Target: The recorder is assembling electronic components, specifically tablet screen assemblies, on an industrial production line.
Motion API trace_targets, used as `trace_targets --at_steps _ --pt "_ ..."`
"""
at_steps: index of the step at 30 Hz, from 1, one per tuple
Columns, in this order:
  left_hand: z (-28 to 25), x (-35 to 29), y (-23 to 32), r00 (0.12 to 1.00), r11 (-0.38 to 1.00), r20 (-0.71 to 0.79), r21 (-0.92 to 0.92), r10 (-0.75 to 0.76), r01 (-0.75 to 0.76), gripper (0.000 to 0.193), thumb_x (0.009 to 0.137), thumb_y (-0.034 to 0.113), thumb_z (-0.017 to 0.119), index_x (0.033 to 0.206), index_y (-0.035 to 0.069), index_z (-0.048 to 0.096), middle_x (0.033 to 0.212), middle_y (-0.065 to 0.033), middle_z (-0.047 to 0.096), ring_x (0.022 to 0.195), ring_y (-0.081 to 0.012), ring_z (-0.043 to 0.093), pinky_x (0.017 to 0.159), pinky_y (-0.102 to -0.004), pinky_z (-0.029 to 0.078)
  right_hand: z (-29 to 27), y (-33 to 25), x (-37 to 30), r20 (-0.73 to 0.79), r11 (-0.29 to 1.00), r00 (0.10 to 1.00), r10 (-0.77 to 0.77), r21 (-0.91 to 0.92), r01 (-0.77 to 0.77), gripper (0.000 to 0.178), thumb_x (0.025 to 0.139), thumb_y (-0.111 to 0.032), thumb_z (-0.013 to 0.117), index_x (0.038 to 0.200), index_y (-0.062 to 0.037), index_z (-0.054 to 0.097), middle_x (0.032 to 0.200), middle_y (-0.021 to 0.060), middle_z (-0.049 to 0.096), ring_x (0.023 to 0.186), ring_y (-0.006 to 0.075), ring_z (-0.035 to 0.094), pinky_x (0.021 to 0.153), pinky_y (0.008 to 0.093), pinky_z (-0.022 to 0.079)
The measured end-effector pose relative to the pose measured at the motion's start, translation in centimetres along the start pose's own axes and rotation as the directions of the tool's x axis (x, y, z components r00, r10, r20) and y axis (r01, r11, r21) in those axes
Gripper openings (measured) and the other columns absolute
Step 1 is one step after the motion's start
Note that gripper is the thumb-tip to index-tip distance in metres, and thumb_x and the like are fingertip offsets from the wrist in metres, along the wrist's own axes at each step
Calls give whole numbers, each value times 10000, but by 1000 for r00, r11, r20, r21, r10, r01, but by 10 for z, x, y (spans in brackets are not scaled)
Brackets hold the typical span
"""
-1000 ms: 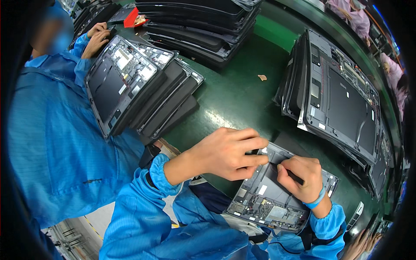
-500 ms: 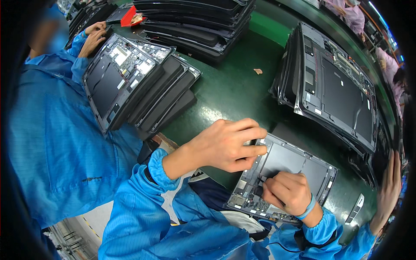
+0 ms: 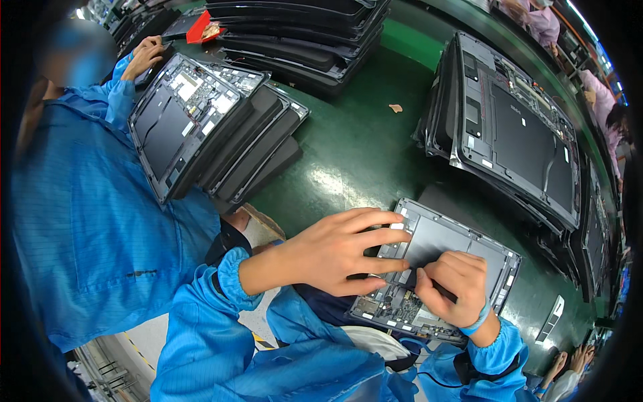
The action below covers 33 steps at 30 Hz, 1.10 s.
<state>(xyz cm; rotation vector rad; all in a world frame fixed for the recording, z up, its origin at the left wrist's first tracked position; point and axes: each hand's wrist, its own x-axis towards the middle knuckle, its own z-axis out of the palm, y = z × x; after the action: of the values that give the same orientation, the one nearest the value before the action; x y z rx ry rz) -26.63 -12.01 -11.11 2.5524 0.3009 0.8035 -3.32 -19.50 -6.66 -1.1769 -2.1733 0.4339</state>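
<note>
An open laptop base lies at a slant on the green table in front of me, its flat grey panel and circuit board exposed. My left hand is open, fingers spread, with the tips over the base's left edge. Over the middle of the base, where panel and board meet, my right hand is closed with curled fingers. Whatever its fingers pinch, if anything, is hidden beneath them. A blue band circles my right wrist.
Stacked laptop bases stand at the right and left. A taller dark stack is at the back, beside a red tray. A slotted pale strip lies at right. A co-worker in blue sits left; other hands show lower right.
My left hand has opened from a curled grip, spreading its fingers along the base's edge. My right hand has shifted slightly up and right. Another person's hand has left the right edge.
</note>
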Motion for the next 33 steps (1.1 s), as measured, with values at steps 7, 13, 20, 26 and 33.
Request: trace_targets --at_steps 7,13,20,26,33 --pt "-3 2 -6 1000 997 -9 -79 -7 7 264 794 244 708 1053 223 758 1295 -66 593 1213 -324 542 939 -436 519 4 -7 -3 62 993 995 73 87 -78 109 719 -15 736 701 -45 633 600 55 529 489 233 543 448 341 427" --pt "0 1 -8 999 997 -38 -61 38 -40 239 788 233 714 1021 225 766 1300 -52 595 1201 -313 551 873 -412 548 6 -7 -8 30 982 989 146 118 -148 99 741 -21 735 724 -36 639 600 65 543 485 238 552 447 341 424" --pt "-1 3 -8 1000 994 -18 -110 5 -7 249 768 203 727 1012 219 769 1281 -61 615 1172 -311 582 802 -387 569 10 -6 -12 22 971 985 170 168 -171 92 764 -29 742 750 -27 651 619 75 585 498 223 579 456 329 433" --pt "2 -1 -11 999 992 -54 -122 9 -16 288 752 201 739 1038 224 764 1280 -75 620 1170 -310 586 839 -394 558 10 -9 -8 61 991 993 105 79 -109 104 759 -43 757 773 -29 655 622 69 573 504 228 574 458 332 441" --pt "1 1 -8 999 996 -47 -89 8 -12 288 762 204 736 1049 220 759 1279 -75 620 1177 -306 590 860 -406 557 10 -9 -11 102 997 995 0 77 -8 115 726 -33 757 763 -30 648 623 57 548 519 221 574 452 337 453"
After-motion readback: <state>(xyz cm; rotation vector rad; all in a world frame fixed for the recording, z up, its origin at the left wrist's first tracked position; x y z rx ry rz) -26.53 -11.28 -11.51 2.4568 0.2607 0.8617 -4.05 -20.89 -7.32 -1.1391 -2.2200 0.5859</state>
